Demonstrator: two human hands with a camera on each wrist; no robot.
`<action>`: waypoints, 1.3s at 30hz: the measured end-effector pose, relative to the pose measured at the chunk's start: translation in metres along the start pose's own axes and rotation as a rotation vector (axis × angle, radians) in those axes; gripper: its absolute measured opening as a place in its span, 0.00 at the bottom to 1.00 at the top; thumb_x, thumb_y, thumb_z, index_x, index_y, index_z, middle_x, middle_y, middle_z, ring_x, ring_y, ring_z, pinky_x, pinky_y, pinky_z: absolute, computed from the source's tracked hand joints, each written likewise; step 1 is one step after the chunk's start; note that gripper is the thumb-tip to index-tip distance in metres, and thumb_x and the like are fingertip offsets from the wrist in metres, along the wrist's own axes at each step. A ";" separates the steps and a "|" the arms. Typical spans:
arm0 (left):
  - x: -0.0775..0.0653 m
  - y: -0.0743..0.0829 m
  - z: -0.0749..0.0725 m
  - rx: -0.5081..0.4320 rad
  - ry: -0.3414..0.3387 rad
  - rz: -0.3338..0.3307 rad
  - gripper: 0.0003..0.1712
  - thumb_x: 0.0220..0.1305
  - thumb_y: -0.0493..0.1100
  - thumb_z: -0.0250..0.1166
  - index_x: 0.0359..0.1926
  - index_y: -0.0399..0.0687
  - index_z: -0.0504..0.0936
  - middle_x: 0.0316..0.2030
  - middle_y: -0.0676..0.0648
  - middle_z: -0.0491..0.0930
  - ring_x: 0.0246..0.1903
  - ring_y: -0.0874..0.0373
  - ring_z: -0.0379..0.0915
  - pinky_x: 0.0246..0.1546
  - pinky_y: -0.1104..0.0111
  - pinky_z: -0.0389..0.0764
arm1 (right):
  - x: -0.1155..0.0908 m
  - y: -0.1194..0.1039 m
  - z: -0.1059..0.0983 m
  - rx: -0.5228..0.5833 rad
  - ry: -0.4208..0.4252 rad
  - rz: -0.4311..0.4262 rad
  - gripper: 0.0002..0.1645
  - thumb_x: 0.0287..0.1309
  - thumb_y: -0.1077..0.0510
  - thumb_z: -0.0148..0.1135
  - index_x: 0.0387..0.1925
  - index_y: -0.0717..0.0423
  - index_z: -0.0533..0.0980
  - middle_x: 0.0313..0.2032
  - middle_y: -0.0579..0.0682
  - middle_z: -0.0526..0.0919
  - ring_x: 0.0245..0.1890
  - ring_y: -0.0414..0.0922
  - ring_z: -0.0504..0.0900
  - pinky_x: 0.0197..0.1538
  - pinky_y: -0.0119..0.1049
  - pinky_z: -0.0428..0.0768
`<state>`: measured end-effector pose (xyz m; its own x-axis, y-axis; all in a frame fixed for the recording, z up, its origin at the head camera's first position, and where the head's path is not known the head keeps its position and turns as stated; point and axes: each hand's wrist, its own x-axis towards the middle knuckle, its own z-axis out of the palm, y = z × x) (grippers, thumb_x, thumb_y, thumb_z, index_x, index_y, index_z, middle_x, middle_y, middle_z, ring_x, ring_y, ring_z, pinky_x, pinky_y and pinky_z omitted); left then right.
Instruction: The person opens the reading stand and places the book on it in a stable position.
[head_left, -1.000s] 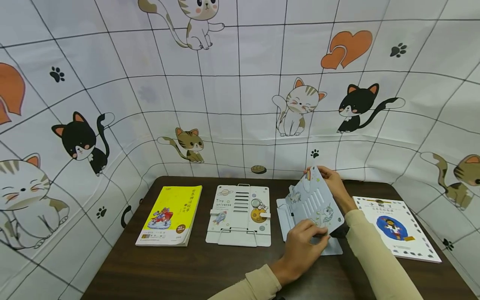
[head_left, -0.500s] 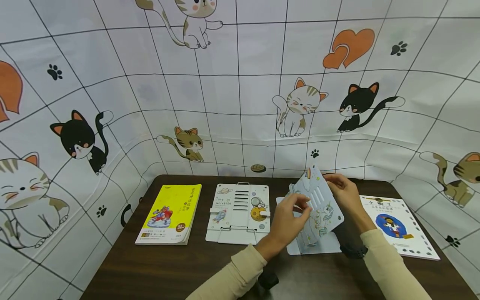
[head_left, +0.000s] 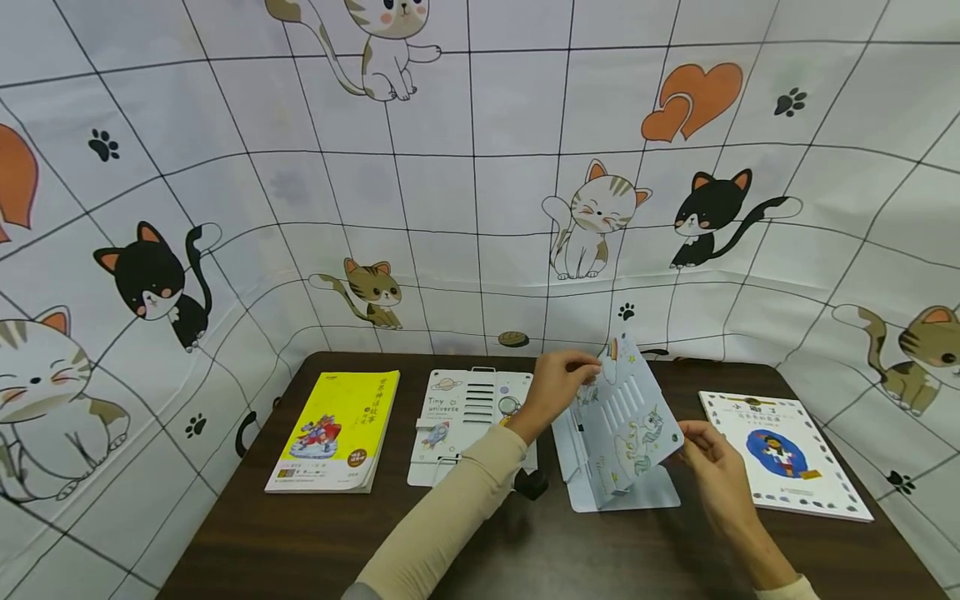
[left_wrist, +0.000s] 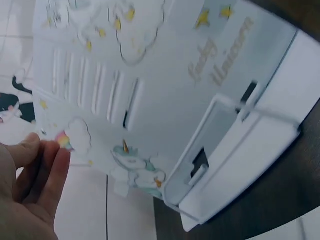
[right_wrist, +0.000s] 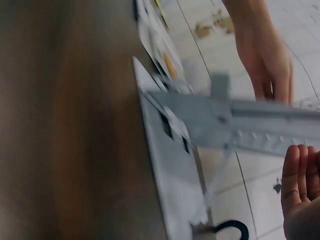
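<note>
A pale blue book stand [head_left: 630, 417] with unicorn drawings stands on the desk, its slotted panel tilted up from the flat base [head_left: 652, 492]. My left hand [head_left: 555, 387] is at the panel's upper left corner. In the left wrist view, the fingertips [left_wrist: 61, 154] of that hand lie right at the edge by the rainbow. My right hand [head_left: 718, 475] is at the panel's right corner, and the right wrist view shows its fingers [right_wrist: 300, 175] fairly straight beside the edge. That view has the panel [right_wrist: 250, 120] edge-on, hiding the left fingertips. A wire page holder [left_wrist: 192, 145] crosses the panel's lower part.
A white "Tiny universe" book stand [head_left: 457, 417] lies flat left of the unicorn stand, partly behind the left forearm. Farther left lies a yellow book [head_left: 341, 425]. On the right is a white book [head_left: 787, 454] with a blue circle. A cat-print cloth [head_left: 480, 200] hangs behind the desk.
My left hand has moved from the panel's lower front up to its upper left corner. My right hand has come down from behind the top edge to the right corner.
</note>
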<state>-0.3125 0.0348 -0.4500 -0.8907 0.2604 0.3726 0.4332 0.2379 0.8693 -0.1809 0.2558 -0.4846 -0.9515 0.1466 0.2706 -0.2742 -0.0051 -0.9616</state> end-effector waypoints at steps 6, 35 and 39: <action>0.010 0.000 0.005 0.036 -0.056 -0.103 0.16 0.80 0.44 0.63 0.59 0.40 0.88 0.49 0.45 0.91 0.48 0.61 0.87 0.49 0.74 0.85 | -0.035 0.002 0.010 0.052 -0.091 -0.026 0.04 0.75 0.73 0.55 0.48 0.71 0.71 0.39 0.46 0.86 0.38 0.41 0.89 0.46 0.31 0.87; 0.021 -0.011 0.024 0.179 -0.134 -0.239 0.23 0.81 0.38 0.58 0.72 0.42 0.76 0.67 0.43 0.77 0.69 0.51 0.74 0.69 0.61 0.77 | -0.042 0.003 0.029 -0.185 0.069 0.077 0.13 0.68 0.70 0.68 0.45 0.74 0.73 0.34 0.41 0.88 0.35 0.35 0.90 0.44 0.25 0.87; 0.018 -0.015 0.019 0.168 -0.105 -0.232 0.21 0.79 0.36 0.60 0.69 0.41 0.77 0.63 0.43 0.79 0.65 0.52 0.76 0.67 0.62 0.79 | -0.042 0.000 0.026 -0.186 0.097 0.081 0.12 0.67 0.71 0.68 0.45 0.75 0.72 0.33 0.40 0.87 0.34 0.34 0.89 0.42 0.25 0.87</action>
<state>-0.3329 0.0542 -0.4626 -0.9530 0.2749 0.1273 0.2447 0.4512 0.8582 -0.1450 0.2238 -0.4945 -0.9491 0.2474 0.1952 -0.1584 0.1608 -0.9742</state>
